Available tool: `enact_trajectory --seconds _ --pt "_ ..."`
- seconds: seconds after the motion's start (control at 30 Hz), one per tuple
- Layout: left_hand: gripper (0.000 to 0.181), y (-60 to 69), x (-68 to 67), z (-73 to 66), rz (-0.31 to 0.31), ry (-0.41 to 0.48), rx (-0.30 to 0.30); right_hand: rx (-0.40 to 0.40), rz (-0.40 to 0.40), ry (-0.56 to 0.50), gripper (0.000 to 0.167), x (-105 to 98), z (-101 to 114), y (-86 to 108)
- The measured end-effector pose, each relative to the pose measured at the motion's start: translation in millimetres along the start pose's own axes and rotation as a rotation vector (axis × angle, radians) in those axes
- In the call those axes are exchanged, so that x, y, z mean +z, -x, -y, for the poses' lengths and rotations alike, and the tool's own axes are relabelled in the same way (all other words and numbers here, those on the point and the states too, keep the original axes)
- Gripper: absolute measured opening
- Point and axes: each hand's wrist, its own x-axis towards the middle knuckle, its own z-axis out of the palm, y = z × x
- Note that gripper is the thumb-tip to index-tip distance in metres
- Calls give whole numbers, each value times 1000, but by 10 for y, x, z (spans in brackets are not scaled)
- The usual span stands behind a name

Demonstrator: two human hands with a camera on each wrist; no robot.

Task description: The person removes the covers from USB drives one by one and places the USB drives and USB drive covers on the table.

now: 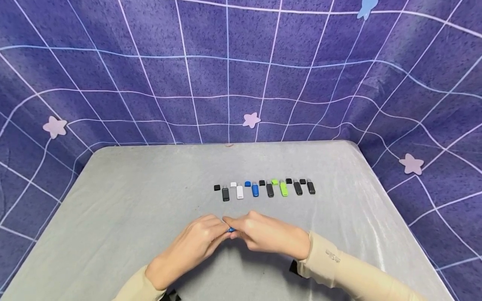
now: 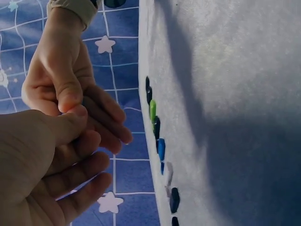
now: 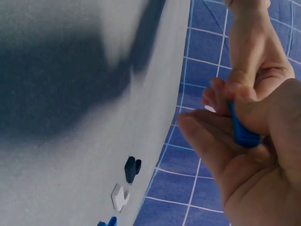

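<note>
Above the front of the table, my left hand point(image 1: 201, 234) and right hand point(image 1: 265, 234) meet fingertip to fingertip over a blue USB flash drive point(image 1: 231, 229). The right thumb and fingers pinch the drive's blue body point(image 3: 244, 129), which shows best in the right wrist view. At the drive's other end the left thumb and fingertip pinch it. Fingers cover that end, so I cannot tell whether a cap sits on it. In the left wrist view the drive is almost wholly hidden behind the two thumbs.
Several uncapped USB drives lie in a row beyond the hands, including a white one point(image 1: 239, 191), a blue one point(image 1: 255, 190) and a green one point(image 1: 283, 189). Each has a matching cap, such as the white cap point(image 1: 233, 184), beside it. A purple grid-patterned curtain point(image 1: 241, 75) surrounds the grey tabletop point(image 1: 132, 200).
</note>
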Motion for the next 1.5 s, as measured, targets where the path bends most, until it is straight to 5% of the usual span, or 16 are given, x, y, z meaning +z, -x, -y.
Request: enact_trajectory --seconds 0.4,0.67,0.93,1.23,1.5 --pt "9 20 -96 51 -41 29 22 -116 -59 18 45 -72 -67 -4" --pt "19 226 -277 300 -87 -39 -126 13 -148 47 40 -180 -273 188" --pt "17 179 -251 302 -26 -119 -234 246 -129 57 38 -132 -308 211" --pt "28 197 -190 369 31 -163 -254 193 -133 104 35 -167 -361 202" --pt "28 215 -165 436 10 -157 -236 215 -147 10 21 -182 -378 180"
